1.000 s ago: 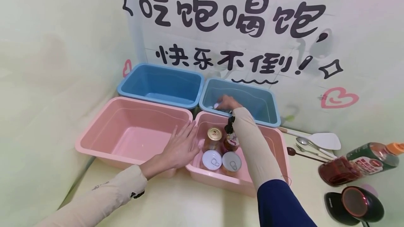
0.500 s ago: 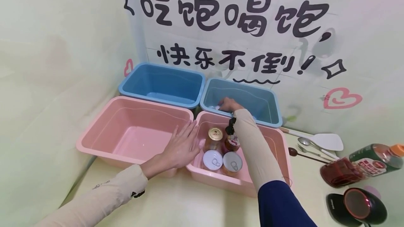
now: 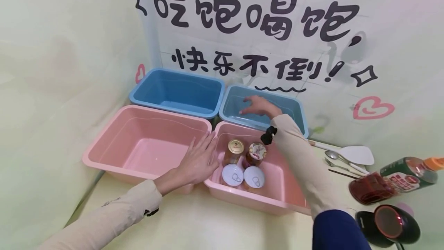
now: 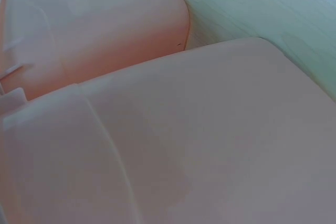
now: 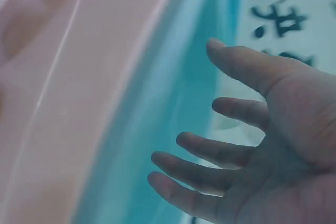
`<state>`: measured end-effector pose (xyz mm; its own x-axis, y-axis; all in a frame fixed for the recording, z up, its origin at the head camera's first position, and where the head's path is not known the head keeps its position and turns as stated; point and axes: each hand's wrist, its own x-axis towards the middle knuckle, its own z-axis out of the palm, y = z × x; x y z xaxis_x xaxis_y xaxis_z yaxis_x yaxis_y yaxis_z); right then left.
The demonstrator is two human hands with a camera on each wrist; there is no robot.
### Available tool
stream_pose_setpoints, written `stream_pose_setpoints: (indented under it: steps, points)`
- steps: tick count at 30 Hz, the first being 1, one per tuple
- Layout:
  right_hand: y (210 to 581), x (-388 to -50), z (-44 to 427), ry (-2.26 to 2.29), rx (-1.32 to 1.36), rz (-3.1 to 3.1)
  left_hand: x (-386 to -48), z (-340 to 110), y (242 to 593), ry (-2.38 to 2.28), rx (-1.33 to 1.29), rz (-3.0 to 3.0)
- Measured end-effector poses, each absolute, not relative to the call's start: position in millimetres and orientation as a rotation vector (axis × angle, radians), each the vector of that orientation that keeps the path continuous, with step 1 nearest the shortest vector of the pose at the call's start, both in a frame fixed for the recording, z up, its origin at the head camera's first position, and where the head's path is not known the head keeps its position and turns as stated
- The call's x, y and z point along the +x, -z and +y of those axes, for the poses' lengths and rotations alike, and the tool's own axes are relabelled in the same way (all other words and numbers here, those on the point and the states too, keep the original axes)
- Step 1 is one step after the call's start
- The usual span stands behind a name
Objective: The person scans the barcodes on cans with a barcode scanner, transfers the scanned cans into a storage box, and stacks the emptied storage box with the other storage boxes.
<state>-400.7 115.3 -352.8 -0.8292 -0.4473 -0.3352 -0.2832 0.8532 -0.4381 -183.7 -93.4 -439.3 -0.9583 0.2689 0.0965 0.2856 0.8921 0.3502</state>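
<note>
My left hand (image 3: 199, 161) lies with straight fingers across the meeting rims of the left pink bin (image 3: 104, 142) and the right pink bin (image 3: 243, 200). The left wrist view shows pink bin walls (image 4: 210, 140) and no hand. Above the right blue bin (image 3: 277, 96), my right hand (image 3: 260, 106) has its fingers spread and holds nothing; the right wrist view shows the same spread hand (image 5: 294, 129). In the right pink bin stand a gold-lidded can (image 3: 236, 147), a jar with a patterned lid (image 3: 257, 151) and two pull-tab cans (image 3: 233, 175). The blue bin's near floor is hidden.
A darker blue bin (image 3: 177, 107) stands at back left. At right lie a white spatula (image 3: 357, 155), a spoon (image 3: 333, 155) and a fork (image 3: 333, 163). A red drink bottle (image 3: 402, 176) and a black device (image 3: 395, 223) stand nearer the right edge.
My right hand has let go of a small whitish thing in the right blue bin, risen and spread its fingers. Its forearm swung right, uncovering the jar. The left hand stayed put.
</note>
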Motion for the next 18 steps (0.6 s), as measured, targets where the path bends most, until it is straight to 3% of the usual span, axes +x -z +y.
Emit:
stream_pose_setpoints:
  steps: [10, 18]
  points:
    - [316.1, -341.2, 156.7, 0.605, -0.765, 2.687, -183.8, -92.8, 440.6, 0.546, -0.452, -3.032]
    - [314.8, -286.2, 184.4, 0.644, -0.927, 2.643, -184.9, -93.4, 440.3, 0.544, -0.45, -3.022]
